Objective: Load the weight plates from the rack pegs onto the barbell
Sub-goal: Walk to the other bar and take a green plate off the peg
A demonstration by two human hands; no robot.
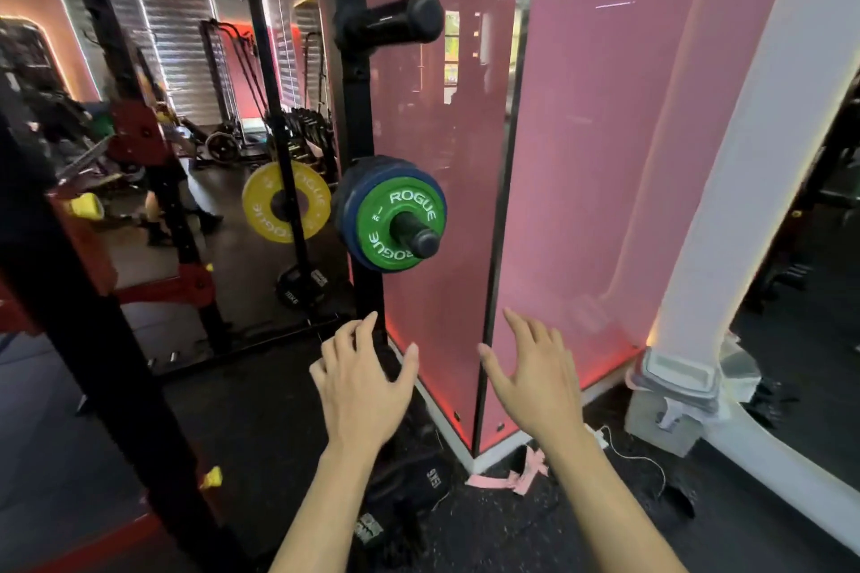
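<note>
At the far left a thick black rack post [88,340] crosses the view at a slant, with red frame parts [153,288] behind it. Further right, in the mirror-like background, a yellow plate [285,201] hangs on a thin black upright [298,219], and a black plate [302,286] sits low on that same upright near the floor.

Near the middle stands a black rack upright [356,116]. An upper peg [388,21] juts from it toward the right and carries nothing. Lower down, a second peg [412,234] holds the weight plates: a small green plate [388,226] lettered ROGUE at the front, touching a larger blue plate [349,219] behind it. The peg's end pokes out through the green plate's hole.

Below the loaded peg, the left hand [360,391] is raised with its back to the camera, fingers spread apart and slightly bent, holding nothing and touching nothing. Just right of it, the right hand [535,379] is lifted the same way, fingers straight and apart, also empty. Both hands are near and below the green plate, well short of it.

Behind the hands a pink glass panel [581,154] forms a corner. On the dark floor [260,423] by its base lie pink strips [521,477] and a white cable [637,458]. At the right a white curved column [754,154] rises, with a grey block [670,419] at its foot.
</note>
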